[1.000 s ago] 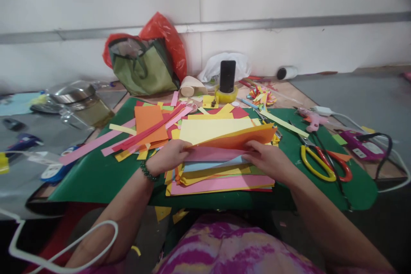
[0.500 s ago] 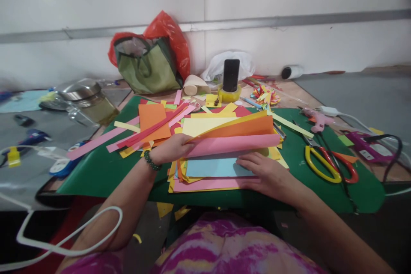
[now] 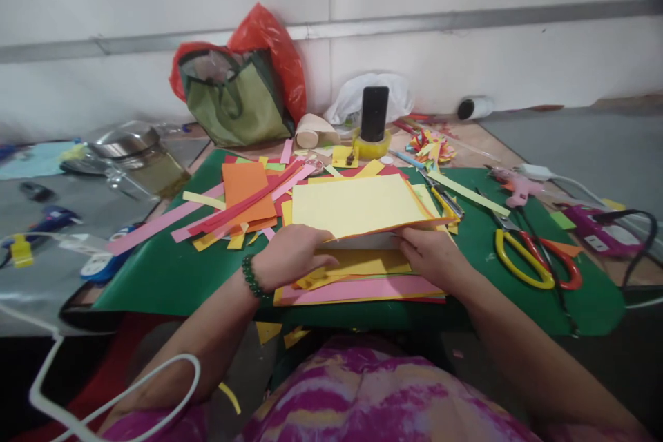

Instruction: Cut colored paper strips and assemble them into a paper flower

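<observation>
A stack of coloured paper sheets (image 3: pixel 357 286) lies on a green mat (image 3: pixel 166 276) in front of me. My left hand (image 3: pixel 287 255), with a bead bracelet at the wrist, and my right hand (image 3: pixel 432 255) both grip the near edge of the upper sheets and hold them lifted. A pale yellow sheet (image 3: pixel 357 204) is on top, with orange under it. Below the lifted sheets, a yellow and a pink sheet show.
Yellow-and-red scissors (image 3: pixel 533 259) lie on the mat at the right, beyond them a pink glue gun (image 3: pixel 512 186). Loose paper strips and an orange sheet (image 3: pixel 246 190) lie at the left. A phone (image 3: pixel 373 114) stands on a tape roll at the back, beside a green bag (image 3: pixel 233 100).
The pink and blue sheets seen open before are now covered. My right hand moved from flat on the pile up to the lifted sheets' edge. The pale yellow sheet now lies flatter on top.
</observation>
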`<state>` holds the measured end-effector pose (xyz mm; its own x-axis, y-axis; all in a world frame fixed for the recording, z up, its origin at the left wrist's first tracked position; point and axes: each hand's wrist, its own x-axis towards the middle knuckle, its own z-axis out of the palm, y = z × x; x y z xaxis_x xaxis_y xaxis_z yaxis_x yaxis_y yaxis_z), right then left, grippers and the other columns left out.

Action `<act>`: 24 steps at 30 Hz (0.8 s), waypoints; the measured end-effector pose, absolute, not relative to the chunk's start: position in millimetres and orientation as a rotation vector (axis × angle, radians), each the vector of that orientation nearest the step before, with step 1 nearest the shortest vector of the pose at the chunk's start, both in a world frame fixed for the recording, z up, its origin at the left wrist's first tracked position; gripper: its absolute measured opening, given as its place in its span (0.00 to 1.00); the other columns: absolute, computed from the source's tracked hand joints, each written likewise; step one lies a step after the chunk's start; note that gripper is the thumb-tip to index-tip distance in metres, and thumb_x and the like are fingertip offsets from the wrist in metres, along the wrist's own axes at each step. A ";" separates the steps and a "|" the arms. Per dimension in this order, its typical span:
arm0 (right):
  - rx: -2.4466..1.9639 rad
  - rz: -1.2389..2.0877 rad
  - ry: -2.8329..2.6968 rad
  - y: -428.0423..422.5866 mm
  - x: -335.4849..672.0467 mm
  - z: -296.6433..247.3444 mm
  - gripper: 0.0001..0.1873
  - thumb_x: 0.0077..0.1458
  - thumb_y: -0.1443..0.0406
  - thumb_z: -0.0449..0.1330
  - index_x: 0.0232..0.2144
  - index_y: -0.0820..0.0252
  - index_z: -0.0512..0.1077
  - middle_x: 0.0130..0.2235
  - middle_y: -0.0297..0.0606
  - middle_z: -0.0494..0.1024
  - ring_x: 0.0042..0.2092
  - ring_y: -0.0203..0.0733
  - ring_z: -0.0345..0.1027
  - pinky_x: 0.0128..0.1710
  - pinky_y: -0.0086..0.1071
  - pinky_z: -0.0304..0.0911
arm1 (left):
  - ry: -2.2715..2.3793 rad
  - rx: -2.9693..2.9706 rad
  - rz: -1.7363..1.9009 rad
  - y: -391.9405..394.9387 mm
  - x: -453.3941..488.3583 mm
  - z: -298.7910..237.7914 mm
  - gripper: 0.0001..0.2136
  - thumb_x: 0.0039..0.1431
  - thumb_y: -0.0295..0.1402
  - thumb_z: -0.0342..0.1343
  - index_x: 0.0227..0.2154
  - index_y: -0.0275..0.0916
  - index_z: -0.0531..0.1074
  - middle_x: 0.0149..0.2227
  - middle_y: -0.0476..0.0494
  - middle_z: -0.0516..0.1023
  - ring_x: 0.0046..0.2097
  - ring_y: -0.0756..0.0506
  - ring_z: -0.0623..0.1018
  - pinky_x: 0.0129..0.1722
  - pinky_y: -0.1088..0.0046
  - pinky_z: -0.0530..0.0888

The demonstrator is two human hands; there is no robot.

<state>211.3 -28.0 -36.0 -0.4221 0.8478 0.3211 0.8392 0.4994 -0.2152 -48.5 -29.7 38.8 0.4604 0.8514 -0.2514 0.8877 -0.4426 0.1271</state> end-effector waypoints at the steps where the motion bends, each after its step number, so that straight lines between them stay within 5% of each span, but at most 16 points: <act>1: -1.358 -0.015 -2.315 -29.2 211.3 -34.0 0.12 0.61 0.65 0.51 0.37 0.59 0.75 0.33 0.40 0.82 0.33 0.43 0.76 0.29 0.30 0.65 | 1.533 2.476 -0.239 -29.1 -46.3 37.3 0.11 0.60 0.35 0.51 0.39 0.41 0.76 0.39 0.41 0.81 0.42 0.40 0.78 0.36 0.71 0.69; 7: -0.879 -0.276 -2.160 -54.6 212.2 -16.4 0.02 0.57 0.65 0.60 0.33 0.58 0.71 0.29 0.37 0.78 0.32 0.39 0.70 0.34 0.30 0.65 | 1.636 2.461 -0.224 -20.0 -48.0 34.0 0.14 0.60 0.26 0.43 0.37 0.40 0.76 0.38 0.42 0.81 0.40 0.42 0.79 0.35 0.71 0.69; 13: -1.041 -0.221 -2.599 -57.2 199.5 -34.3 0.18 0.57 0.56 0.60 0.42 0.66 0.71 0.39 0.48 0.78 0.38 0.47 0.70 0.36 0.37 0.67 | 1.574 2.501 -0.325 -20.3 -48.5 31.8 0.17 0.57 0.23 0.44 0.44 0.40 0.74 0.41 0.40 0.81 0.43 0.41 0.79 0.38 0.68 0.71; 20: -1.050 -0.156 -2.868 -54.6 192.8 -35.6 0.12 0.56 0.70 0.56 0.43 0.65 0.71 0.39 0.47 0.77 0.37 0.46 0.70 0.35 0.36 0.64 | 1.547 2.525 -0.344 -25.0 -49.2 28.6 0.19 0.57 0.24 0.44 0.46 0.39 0.74 0.41 0.38 0.81 0.42 0.40 0.79 0.38 0.67 0.73; 24: -1.168 0.080 -2.857 -51.3 192.6 -23.1 0.20 0.57 0.57 0.60 0.47 0.64 0.70 0.42 0.46 0.77 0.41 0.47 0.71 0.36 0.35 0.64 | 1.536 2.519 -0.339 -24.4 -50.1 30.0 0.19 0.57 0.24 0.43 0.47 0.39 0.74 0.42 0.38 0.81 0.43 0.39 0.79 0.39 0.65 0.73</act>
<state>192.6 -51.3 -23.1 -0.7126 0.7009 0.0306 0.6981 0.7128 -0.0684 -50.1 -24.4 30.0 0.4429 0.8516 -0.2804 0.8906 -0.4540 0.0277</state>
